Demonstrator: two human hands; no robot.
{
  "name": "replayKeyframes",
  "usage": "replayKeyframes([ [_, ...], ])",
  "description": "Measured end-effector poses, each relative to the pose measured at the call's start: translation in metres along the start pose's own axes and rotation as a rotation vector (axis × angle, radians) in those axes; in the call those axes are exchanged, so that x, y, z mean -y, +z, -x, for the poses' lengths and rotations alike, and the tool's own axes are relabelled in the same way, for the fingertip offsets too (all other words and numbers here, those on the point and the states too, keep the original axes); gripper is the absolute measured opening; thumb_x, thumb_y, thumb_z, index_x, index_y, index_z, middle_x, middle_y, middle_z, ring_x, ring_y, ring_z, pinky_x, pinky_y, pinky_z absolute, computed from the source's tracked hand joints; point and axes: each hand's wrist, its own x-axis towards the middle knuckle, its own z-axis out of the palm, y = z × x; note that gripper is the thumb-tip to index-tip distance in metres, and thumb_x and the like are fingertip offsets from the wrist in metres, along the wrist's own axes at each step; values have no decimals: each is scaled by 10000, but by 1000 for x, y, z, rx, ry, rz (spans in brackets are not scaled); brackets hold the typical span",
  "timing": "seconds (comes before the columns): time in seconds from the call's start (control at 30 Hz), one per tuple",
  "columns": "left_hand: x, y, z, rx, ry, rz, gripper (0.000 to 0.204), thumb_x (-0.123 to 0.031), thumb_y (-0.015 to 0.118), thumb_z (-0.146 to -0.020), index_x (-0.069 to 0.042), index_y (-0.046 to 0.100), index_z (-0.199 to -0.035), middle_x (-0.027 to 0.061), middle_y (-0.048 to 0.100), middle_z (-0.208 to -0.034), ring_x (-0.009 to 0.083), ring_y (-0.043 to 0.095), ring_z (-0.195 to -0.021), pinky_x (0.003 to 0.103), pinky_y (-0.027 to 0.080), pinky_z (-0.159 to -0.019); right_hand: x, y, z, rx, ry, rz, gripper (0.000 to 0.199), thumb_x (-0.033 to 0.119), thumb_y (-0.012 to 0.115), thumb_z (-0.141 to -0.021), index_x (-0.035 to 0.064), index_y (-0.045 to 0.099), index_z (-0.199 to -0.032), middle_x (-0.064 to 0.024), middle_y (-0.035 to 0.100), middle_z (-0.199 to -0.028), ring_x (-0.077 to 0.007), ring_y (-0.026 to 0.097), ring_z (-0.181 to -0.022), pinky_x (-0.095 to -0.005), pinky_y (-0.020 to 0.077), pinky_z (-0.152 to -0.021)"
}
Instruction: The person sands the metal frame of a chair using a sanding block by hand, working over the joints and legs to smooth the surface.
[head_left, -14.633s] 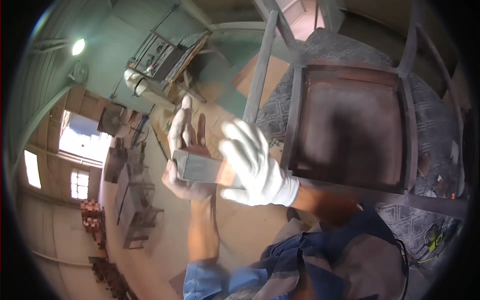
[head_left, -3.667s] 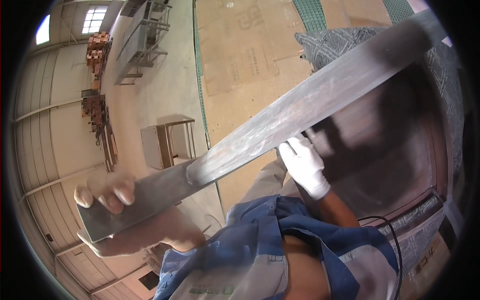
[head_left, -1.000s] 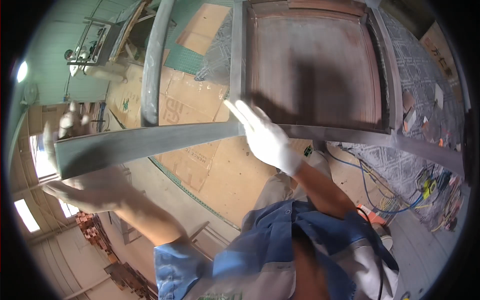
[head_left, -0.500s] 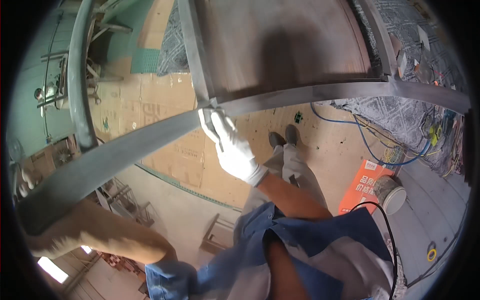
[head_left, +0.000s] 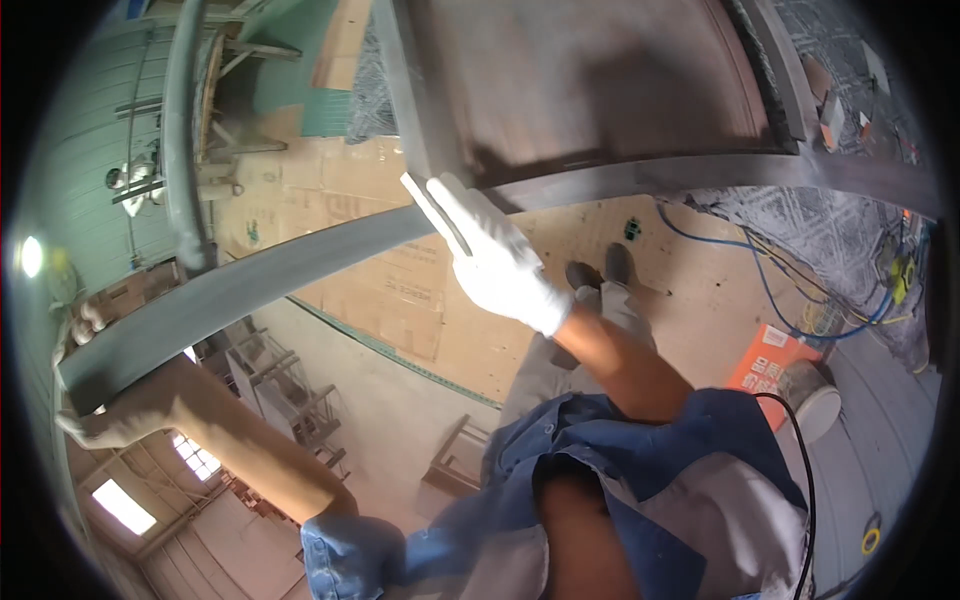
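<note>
A long, curved grey beam (head_left: pixel 300 250) crosses in front of me and joins a grey upright rail (head_left: pixel 418 100) beside a brown panel (head_left: pixel 600 90). My left hand (head_left: pixel 115 405) is wrapped round the beam's far-left end, its fingertips showing over the far edge and its palm below. At the joint of beam and rail is my right hand (head_left: pixel 495 250), in a white glove. Its fingers are stretched along a thin flat pad (head_left: pixel 437 215) with a pale edge, like a sanding pad, held between thumb and fingers. The pad's working face is hidden.
A rounded grey rail (head_left: pixel 182 150) stands at the left. Cardboard (head_left: pixel 340 200) covers part of the floor. To the right lie a blue hose (head_left: pixel 760 270), an orange box (head_left: pixel 765 360) and a white-rimmed bucket (head_left: pixel 815 405). Wooden frames (head_left: pixel 280 375) stand below the beam.
My right hand has moved slightly forward along the joint with the pad, its fingers straighter. My left hand stays round the beam's end. The view has shifted, moving the scene rightward.
</note>
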Motion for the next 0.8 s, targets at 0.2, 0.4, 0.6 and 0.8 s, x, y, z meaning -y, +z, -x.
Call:
replayKeyframes([
  [0.2, 13, 37, 21, 71, -59, 34, 481, -360, 426, -914, 21, 652, -1102, 184, 673, -955, 323, 659, -908, 490, 569, -894, 68, -9, -54, -191, -177, -268, 649, 54, 552, -862, -48, 480, -1499, -296, 435, -1540, -443, 466, -1404, -475, 418, -1156],
  [0.4, 24, 67, 27, -198, 48, -85, 639, -464, 328, -983, 48, 588, -1265, 290, 585, -1370, 396, 537, -1346, 482, 418, -1145, 136, -78, -119, -207, -374, -540, 718, 247, 519, -894, -188, 402, -1454, -402, 415, -1493, -498, 429, -1416, -574, 298, -1225],
  [0.6, 23, 92, 33, -151, -39, 65, 789, -516, 326, -955, 59, 448, -1480, 236, 454, -1559, 316, 427, -1447, 452, 266, -1220, 141, -108, -142, -227, -435, -241, 764, 225, 580, -858, -85, 390, -1530, -334, 431, -1498, -513, 462, -1369, -608, 314, -1190],
  [0.8, 32, 132, 39, 29, 287, 307, 772, -492, 395, -984, 57, 360, -1524, 282, 424, -1537, 331, 387, -1488, 510, 463, -1085, 174, -111, -159, -270, -542, -562, 723, 206, 597, -862, -119, 418, -1482, -339, 418, -1506, -473, 417, -1416, -571, 288, -1211],
])
